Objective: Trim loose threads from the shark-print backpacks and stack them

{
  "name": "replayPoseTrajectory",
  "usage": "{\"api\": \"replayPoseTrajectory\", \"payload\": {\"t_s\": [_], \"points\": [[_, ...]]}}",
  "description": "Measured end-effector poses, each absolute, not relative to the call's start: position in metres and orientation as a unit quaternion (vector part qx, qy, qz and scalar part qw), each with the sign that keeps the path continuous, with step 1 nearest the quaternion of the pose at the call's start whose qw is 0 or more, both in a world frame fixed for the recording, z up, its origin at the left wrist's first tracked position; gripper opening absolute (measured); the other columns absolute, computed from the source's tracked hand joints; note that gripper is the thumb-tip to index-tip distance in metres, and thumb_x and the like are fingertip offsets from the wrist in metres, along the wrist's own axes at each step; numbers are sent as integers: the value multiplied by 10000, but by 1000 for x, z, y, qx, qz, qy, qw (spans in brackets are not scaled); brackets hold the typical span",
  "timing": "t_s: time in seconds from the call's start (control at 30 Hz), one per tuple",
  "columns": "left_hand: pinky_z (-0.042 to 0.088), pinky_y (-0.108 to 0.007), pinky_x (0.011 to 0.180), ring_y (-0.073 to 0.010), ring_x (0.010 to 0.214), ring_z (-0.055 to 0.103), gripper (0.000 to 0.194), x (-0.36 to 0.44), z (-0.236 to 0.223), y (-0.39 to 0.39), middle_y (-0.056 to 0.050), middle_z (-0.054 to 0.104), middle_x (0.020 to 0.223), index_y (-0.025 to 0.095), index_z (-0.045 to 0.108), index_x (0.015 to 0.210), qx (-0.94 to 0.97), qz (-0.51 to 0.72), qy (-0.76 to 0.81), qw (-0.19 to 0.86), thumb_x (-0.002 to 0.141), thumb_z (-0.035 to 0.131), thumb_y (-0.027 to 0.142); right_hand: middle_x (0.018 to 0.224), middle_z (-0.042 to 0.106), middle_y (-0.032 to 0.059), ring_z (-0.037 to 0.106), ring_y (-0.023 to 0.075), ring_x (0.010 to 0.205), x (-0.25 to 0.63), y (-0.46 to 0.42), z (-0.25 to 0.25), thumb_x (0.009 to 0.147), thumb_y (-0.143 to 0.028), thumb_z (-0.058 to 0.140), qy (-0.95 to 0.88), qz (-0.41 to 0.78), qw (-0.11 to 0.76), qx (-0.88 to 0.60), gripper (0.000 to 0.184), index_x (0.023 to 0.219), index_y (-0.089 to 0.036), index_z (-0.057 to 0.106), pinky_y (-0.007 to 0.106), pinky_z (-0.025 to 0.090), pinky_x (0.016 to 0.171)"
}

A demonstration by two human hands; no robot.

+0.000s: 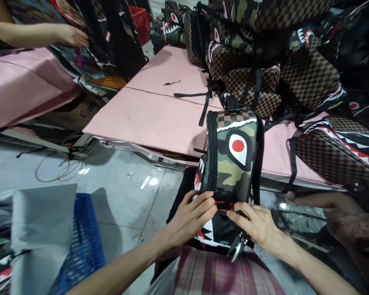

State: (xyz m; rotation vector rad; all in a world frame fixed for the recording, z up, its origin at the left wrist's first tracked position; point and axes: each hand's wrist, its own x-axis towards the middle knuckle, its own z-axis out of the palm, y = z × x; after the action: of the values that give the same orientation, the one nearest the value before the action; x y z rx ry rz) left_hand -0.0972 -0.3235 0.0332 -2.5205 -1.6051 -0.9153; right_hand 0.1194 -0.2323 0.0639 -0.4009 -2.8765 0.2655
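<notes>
A camouflage backpack with a shark eye and brown checks rests on my lap and leans against the pink table. My left hand is closed on the bag's left side, fingertips at a black strip with red edging. At the right end of this strip, my right hand pinches the bag between thumb and fingers. Small metal thread snips hang blades down just below my right hand; how they are held is hidden.
The pink table carries a pile of similar backpacks at the right and a pen. Another person's arm works at the upper left. A blue crate stands on the floor at my left; a red crate is behind.
</notes>
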Motion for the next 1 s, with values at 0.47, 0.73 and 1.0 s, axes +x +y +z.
{"api": "replayPoseTrajectory", "payload": {"t_s": [0.47,0.73,1.0], "points": [[363,-336,879,-180,1090,516,256,-101,33,-320,-33,671,982,185,562,1009,-818,-313,-481,-30,933,321,146,939,616,71,568,110,643,124,-237,65,886,-96,355,-978,100,124,-136,316,1090,-172,585,224,406,522],[405,-312,802,-178,963,546,150,-101,41,-299,-26,652,858,177,580,891,-806,-314,-499,-42,837,470,89,905,629,44,560,112,630,115,-229,56,866,-96,402,-958,99,188,-194,288,1056,-185,599,243,380,522],[411,-309,769,-168,897,527,173,-102,49,-292,-26,623,837,169,559,890,-847,-272,-456,-37,861,423,64,908,641,62,595,121,695,119,-228,44,872,-129,438,-935,141,267,-187,244,1044,-169,606,235,425,562]]}}
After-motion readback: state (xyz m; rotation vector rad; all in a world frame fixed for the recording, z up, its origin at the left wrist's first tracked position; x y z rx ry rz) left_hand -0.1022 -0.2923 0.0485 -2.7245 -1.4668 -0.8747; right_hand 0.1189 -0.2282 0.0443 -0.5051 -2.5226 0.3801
